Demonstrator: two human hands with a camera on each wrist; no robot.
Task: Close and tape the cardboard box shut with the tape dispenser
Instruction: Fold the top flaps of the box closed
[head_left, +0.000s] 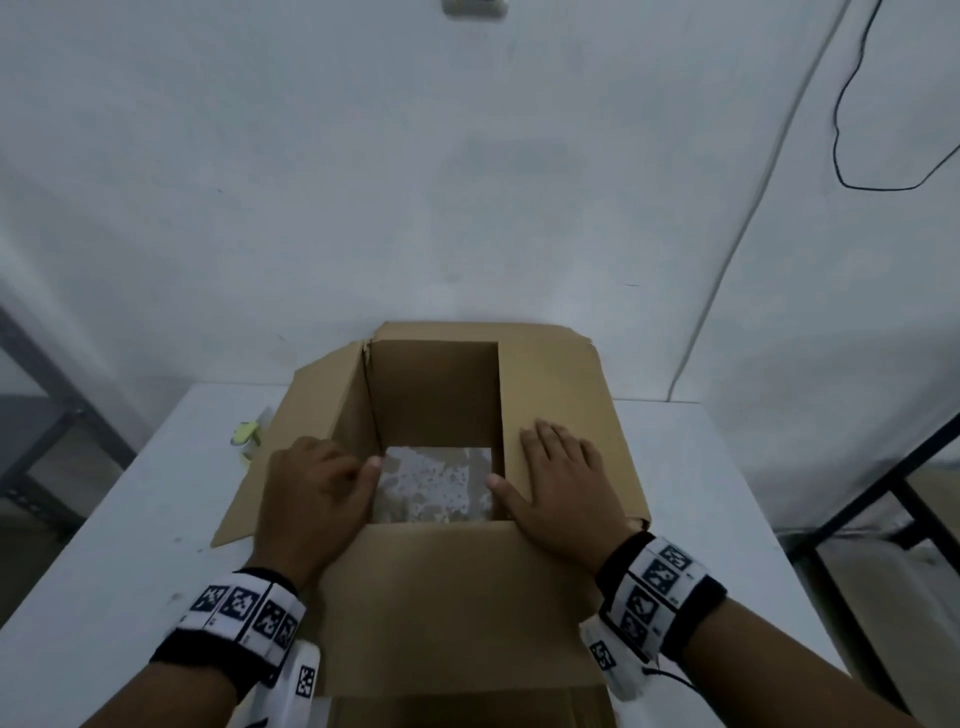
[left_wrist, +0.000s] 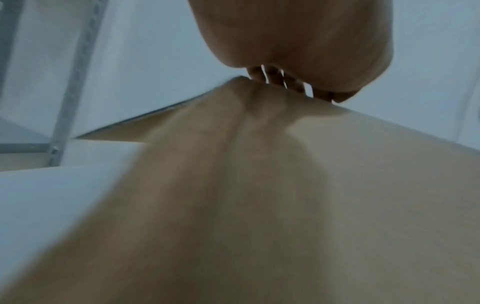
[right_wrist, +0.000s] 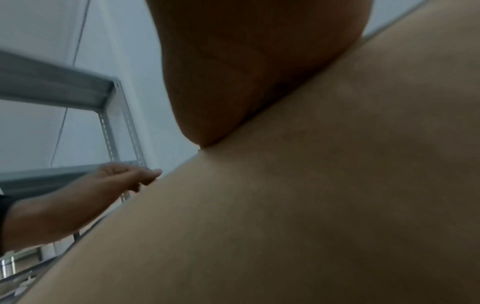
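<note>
An open cardboard box (head_left: 436, 395) stands on the white table (head_left: 130, 545), with a white speckled sheet at its bottom. My left hand (head_left: 317, 488) grips the edge of the left flap (head_left: 306, 410); its fingers (left_wrist: 275, 79) curl over the edge, and the thumb is on the inner side. My right hand (head_left: 556, 478) lies flat with straight fingers on the right flap (head_left: 571, 384). The near flap (head_left: 441, 597) is folded out towards me. A yellow-green tape dispenser (head_left: 247, 434) lies on the table left of the box, mostly hidden behind the left flap.
A white wall rises directly behind the table. Metal shelf frames stand at the left (head_left: 47, 395) and at the right (head_left: 883, 493). A black cable (head_left: 841, 130) hangs on the wall at the upper right.
</note>
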